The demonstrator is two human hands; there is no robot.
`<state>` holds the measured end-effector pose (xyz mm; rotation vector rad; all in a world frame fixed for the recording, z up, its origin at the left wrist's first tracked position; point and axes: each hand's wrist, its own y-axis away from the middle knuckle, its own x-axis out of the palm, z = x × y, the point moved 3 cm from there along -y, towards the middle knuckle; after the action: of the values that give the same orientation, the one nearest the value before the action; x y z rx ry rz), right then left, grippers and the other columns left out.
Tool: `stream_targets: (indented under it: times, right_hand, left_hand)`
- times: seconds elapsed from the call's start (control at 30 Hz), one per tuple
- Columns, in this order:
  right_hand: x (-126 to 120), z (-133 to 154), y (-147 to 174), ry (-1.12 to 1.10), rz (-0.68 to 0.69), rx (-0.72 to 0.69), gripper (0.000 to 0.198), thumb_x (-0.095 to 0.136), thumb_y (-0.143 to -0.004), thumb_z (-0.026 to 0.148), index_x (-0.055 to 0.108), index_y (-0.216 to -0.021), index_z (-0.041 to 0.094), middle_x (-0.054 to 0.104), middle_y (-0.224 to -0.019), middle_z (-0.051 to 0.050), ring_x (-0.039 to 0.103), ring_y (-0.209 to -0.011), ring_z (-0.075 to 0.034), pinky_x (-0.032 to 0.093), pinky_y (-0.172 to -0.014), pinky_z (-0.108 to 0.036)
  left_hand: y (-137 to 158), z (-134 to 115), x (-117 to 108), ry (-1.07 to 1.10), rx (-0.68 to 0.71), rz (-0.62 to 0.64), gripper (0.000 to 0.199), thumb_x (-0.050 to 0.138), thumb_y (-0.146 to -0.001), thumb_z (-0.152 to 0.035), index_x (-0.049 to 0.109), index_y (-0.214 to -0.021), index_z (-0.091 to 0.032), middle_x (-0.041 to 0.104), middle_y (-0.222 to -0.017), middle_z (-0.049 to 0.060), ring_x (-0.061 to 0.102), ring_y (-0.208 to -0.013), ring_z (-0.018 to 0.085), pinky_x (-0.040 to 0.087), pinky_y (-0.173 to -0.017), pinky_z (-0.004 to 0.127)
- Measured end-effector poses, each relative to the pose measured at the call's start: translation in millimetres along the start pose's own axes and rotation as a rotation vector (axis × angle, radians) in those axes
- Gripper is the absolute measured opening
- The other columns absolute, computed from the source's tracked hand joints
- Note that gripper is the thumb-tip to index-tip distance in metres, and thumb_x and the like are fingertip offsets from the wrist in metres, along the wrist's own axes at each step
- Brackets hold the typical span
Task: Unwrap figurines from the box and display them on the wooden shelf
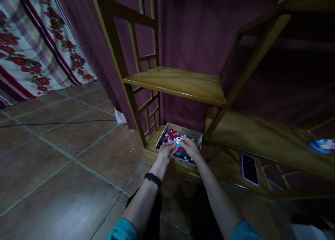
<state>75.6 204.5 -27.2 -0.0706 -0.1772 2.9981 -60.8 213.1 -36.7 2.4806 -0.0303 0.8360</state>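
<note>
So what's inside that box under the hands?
The box holds a jumble of small figures, some red or dark. The left hand, right hand and blue figure between them hide some; anything beneath the top layer is covered.

Small blue-and-white figurine (178, 141) over an open box (192, 132) of red and dark figurines (174, 134)

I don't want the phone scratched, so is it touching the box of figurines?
Apart. The head view shows the phone lying well to the right of the box, with wooden surface visible between them.
</note>
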Motion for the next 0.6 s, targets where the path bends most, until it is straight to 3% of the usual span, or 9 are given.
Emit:
stream_targets:
  times: [0.27, 0.6]
  right_hand:
    - [12, 13, 58, -0.430, -0.032, 0.172, 0.037, 0.067, -0.064, 0.036, 0.062, -0.097, 0.020, 0.066, -0.099, -0.005, 0.063, -0.087, -0.019, 0.050, -0.081, -0.037]
    - [16, 6, 96, -0.398, -0.054, 0.222, 0.033, 0.072, -0.057, 0.037, 0.064, -0.082, 0.018, 0.067, -0.086, -0.004, 0.064, -0.077, -0.017, 0.052, -0.077, -0.035]
  left_hand:
    - [42, 0, -5, -0.024, 0.059, 0.002, 0.023, 0.067, -0.064, -0.002, 0.061, -0.084, -0.011, 0.065, -0.067, 0.004, 0.061, -0.057, 0.011, 0.053, -0.060, 0.024]
    - [80, 25, -24, -0.038, 0.052, 0.055, 0.014, 0.067, -0.065, -0.002, 0.063, -0.077, -0.009, 0.065, -0.067, 0.007, 0.061, -0.059, 0.012, 0.052, -0.062, 0.024]
